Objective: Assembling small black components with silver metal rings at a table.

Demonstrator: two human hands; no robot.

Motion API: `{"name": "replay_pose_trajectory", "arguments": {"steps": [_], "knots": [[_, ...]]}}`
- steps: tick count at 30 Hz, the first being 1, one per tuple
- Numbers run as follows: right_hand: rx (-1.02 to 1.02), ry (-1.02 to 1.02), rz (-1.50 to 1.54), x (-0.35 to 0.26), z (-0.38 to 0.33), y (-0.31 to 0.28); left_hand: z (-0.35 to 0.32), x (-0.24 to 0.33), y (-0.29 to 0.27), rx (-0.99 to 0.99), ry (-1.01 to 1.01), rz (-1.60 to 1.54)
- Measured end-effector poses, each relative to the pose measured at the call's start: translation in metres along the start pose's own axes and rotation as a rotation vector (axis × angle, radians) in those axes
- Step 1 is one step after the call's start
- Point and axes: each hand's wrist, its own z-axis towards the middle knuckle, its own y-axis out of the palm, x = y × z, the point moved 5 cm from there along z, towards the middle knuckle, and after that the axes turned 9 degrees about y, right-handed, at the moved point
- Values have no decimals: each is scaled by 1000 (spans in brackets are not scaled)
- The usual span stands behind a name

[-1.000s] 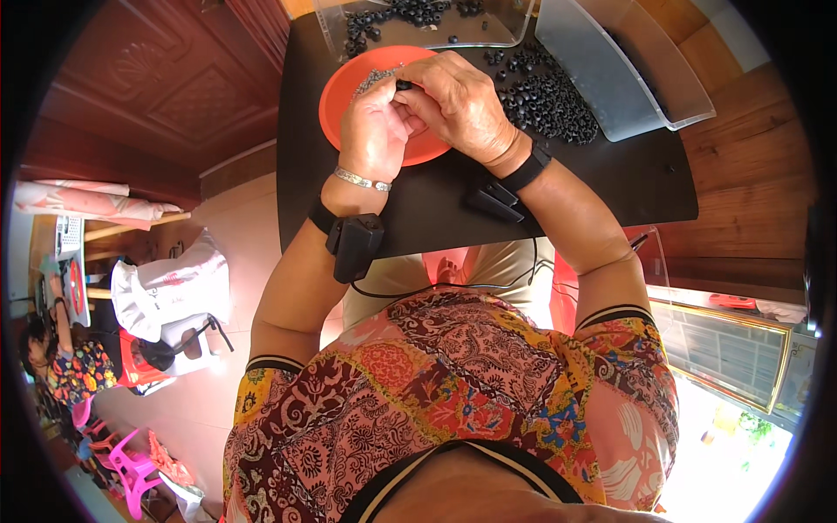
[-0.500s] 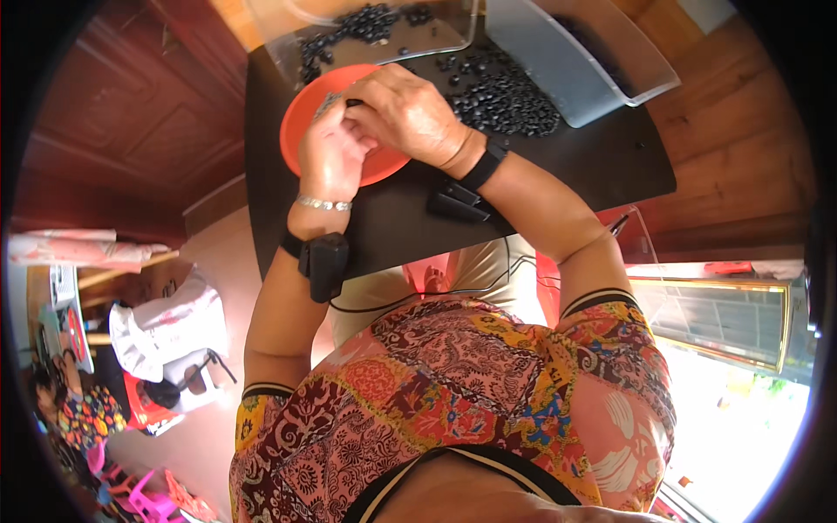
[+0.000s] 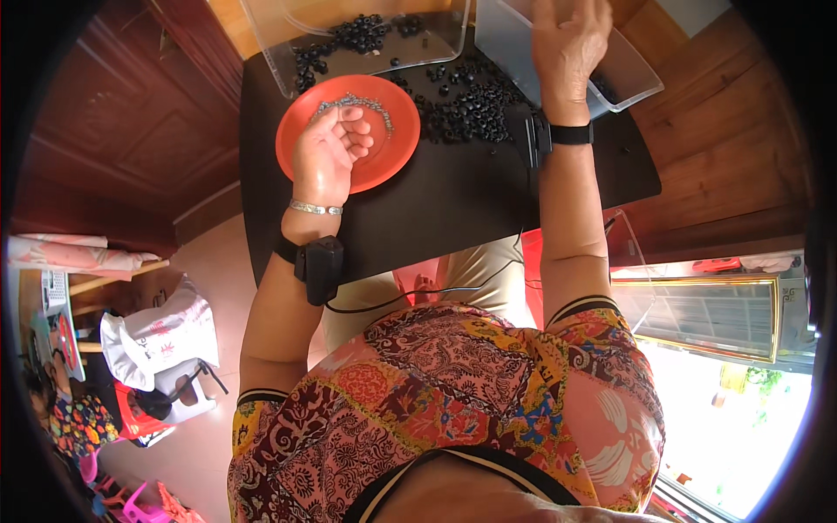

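Note:
My left hand (image 3: 330, 155) is over the orange-red plate (image 3: 391, 161), palm side showing, with its fingers curled in and the thumb against them. Whatever those fingers hold, if anything, is hidden. An arc of small silvery pieces (image 3: 377, 105) lies in the plate beyond the fingertips. Over the clear plastic bin (image 3: 504, 54) at the back right is my right hand (image 3: 571, 54), its fingers loosely apart and partly cut off by the upper edge. I see nothing in it. Many small black ring-like parts (image 3: 471, 113) lie heaped on the dark table between plate and bin.
Another clear bin (image 3: 418, 54), with black parts (image 3: 362, 33) in it, stands behind the plate. The dark table (image 3: 436, 196) has a curved right end beside a wooden panel (image 3: 715, 131). A cable (image 3: 418, 295) crosses my lap. Another person (image 3: 78, 418) is at the far left.
My right hand has left my left hand above the plate and moved right and away, over the right bin. My left hand stays over the plate, where the silvery pieces now show.

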Motion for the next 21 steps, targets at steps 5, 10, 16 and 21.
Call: {"name": "replay_pose_trajectory", "arguments": {"steps": [5,10,16,21], "knots": [[-788,55,196,30,-75,72,-3,-2,-4,-26,-24,23],[-1276,58,0,39,-112,84,-4,0,-2,-21,-32,19],[-1373,80,-12,40,-127,89,-6,2,3,-26,-38,44],[-1403,-48,-69,45,-148,101,-6,1,3,-36,-49,41]]}}
